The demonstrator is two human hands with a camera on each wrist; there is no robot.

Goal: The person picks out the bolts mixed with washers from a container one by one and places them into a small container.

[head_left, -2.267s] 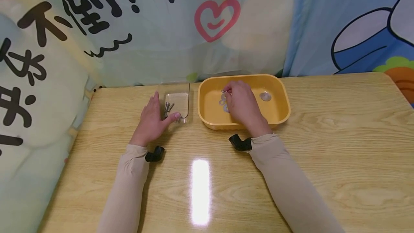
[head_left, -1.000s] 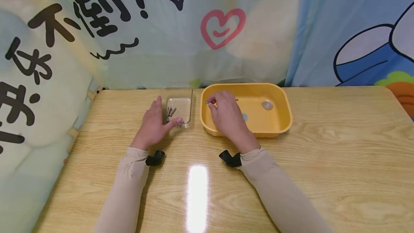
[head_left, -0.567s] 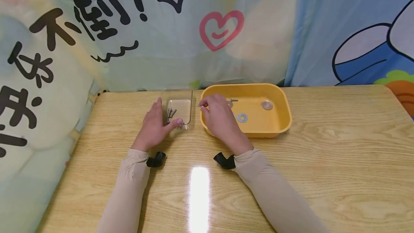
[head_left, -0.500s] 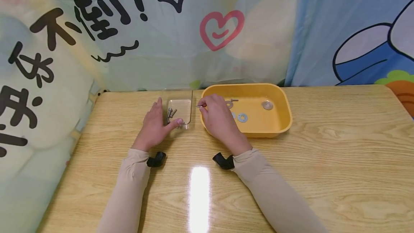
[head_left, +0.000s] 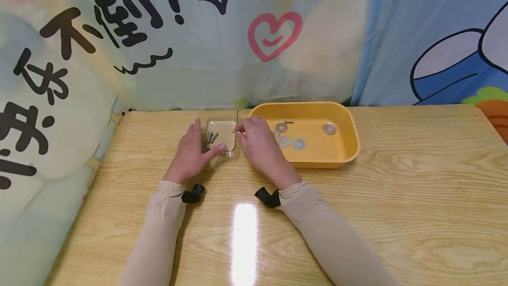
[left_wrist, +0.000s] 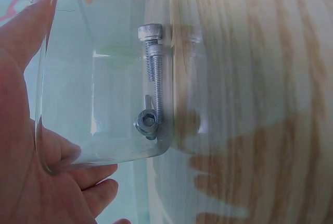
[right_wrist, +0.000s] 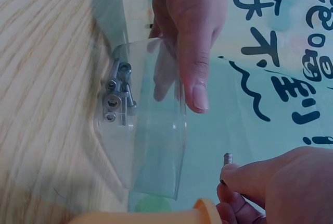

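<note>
My left hand [head_left: 190,151] rests against the left side of a clear plastic box [head_left: 226,127], its fingers spread and nearly straight. The thumb [right_wrist: 197,91] lies over the box's rim. Several metal socket-head screws [left_wrist: 156,73] lie on the box's bottom. Between thumb and fingers my right hand [head_left: 259,147] pinches a small metal screw [right_wrist: 228,158] beside the box's right rim. Its threaded end sticks out; the rest is hidden by the fingers. The yellow tray [head_left: 317,158] stands just right of the box, partly under the right hand.
Several flat washers [head_left: 299,144] and one screw [head_left: 289,122] lie in the yellow tray. A washer [head_left: 329,129] sits apart on the tray's right side. Behind the wooden table [head_left: 397,180] hangs a printed cloth [head_left: 317,34].
My right hand has moved left from inside the yellow tray to the clear box's right edge, carrying the pinched screw. Washers it covered now show. The left hand stays at the box.
</note>
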